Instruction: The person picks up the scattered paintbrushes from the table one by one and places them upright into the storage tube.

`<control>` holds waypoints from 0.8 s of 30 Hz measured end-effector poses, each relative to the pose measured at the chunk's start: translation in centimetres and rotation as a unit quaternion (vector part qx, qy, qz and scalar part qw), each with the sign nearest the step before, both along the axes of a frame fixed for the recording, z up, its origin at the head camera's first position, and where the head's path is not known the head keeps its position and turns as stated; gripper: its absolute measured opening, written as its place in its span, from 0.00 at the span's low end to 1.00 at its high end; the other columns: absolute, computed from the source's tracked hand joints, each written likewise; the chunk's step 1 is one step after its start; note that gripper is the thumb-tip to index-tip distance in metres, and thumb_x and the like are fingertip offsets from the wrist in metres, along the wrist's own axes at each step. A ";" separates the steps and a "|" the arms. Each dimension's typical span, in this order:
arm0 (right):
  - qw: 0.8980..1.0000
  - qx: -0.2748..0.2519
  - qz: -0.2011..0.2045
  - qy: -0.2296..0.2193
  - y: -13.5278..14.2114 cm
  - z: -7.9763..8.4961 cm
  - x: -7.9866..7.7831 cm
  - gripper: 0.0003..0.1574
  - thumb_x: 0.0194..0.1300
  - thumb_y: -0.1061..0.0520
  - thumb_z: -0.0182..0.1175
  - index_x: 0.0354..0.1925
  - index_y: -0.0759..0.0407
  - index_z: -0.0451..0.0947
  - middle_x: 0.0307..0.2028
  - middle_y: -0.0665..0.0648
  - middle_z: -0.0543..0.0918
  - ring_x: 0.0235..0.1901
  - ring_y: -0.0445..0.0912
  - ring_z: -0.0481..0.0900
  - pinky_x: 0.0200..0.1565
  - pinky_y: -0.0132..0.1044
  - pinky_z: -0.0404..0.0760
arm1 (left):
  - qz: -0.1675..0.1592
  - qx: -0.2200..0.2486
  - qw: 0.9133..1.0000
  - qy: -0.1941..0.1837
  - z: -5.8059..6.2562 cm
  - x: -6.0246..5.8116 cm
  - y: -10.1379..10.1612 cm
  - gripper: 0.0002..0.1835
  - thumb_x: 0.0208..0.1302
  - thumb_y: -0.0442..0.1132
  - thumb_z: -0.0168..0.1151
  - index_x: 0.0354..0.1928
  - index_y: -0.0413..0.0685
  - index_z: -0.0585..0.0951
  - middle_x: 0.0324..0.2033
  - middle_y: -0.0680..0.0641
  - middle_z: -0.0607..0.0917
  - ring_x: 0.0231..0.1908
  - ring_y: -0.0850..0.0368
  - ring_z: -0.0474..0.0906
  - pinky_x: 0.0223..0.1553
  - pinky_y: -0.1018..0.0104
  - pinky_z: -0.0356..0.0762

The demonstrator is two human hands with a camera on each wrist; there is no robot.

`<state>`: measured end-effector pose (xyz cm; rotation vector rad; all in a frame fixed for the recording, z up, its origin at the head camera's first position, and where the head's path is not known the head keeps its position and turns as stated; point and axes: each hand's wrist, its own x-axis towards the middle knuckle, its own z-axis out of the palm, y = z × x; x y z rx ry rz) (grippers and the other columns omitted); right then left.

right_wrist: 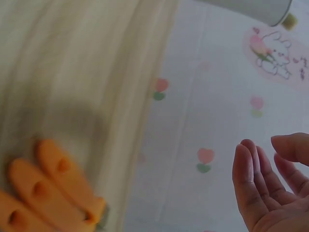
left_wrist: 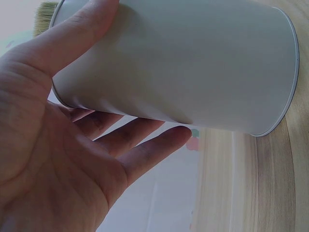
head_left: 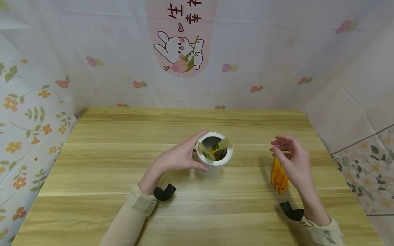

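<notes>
A white cylindrical can stands upright on the wooden table. My left hand holds it from the left, with thumb and fingers on opposite sides of its wall, also seen in the left wrist view. Inside the can are paintbrushes, their pale bristles up and leaning over the rim. To the right, my right hand hovers with loosely bent fingers and nothing between them. Below it lie several orange handles side by side, each with a hole at its end; their far ends are hidden in the head view.
The wooden table meets a printed cloth backdrop with a rabbit drawing at its far edge. A flowered cloth hangs at the left. Black curved pieces sit at both wrists.
</notes>
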<state>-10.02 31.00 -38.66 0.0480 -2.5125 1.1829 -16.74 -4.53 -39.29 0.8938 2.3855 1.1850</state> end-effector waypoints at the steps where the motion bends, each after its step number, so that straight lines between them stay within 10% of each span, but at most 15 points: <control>1: 1.000 0.004 -0.006 -0.004 0.3 -0.2 0.0 0.25 0.69 0.66 0.66 0.62 0.60 0.75 0.45 0.40 0.83 0.40 0.28 0.81 0.40 0.17 0.80 | -0.002 0.001 1.000 0.002 0.0 0.0 0.0 0.65 0.48 0.50 0.85 0.82 0.60 0.50 0.77 0.49 0.64 0.75 0.49 0.65 0.74 0.44 0.67; 15: 0.990 0.048 -0.073 -0.115 3.4 -3.2 0.0 0.30 0.71 0.60 0.63 0.68 0.61 0.69 0.56 0.67 0.82 0.38 0.20 0.73 0.35 0.17 0.76 | 0.005 0.008 1.000 -0.004 0.0 0.2 -0.3 0.64 0.48 0.48 0.85 0.81 0.64 0.51 0.76 0.51 0.65 0.73 0.49 0.67 0.72 0.44 0.69; 24: 0.975 0.095 -0.051 -0.192 4.7 -4.0 0.1 0.43 0.64 0.66 0.68 0.72 0.68 0.61 0.59 0.75 0.77 0.50 0.66 0.84 0.37 0.28 0.80 | -0.002 0.016 1.000 -0.014 -0.1 0.0 0.2 0.64 0.48 0.47 0.85 0.82 0.59 0.51 0.76 0.51 0.65 0.74 0.50 0.66 0.72 0.44 0.68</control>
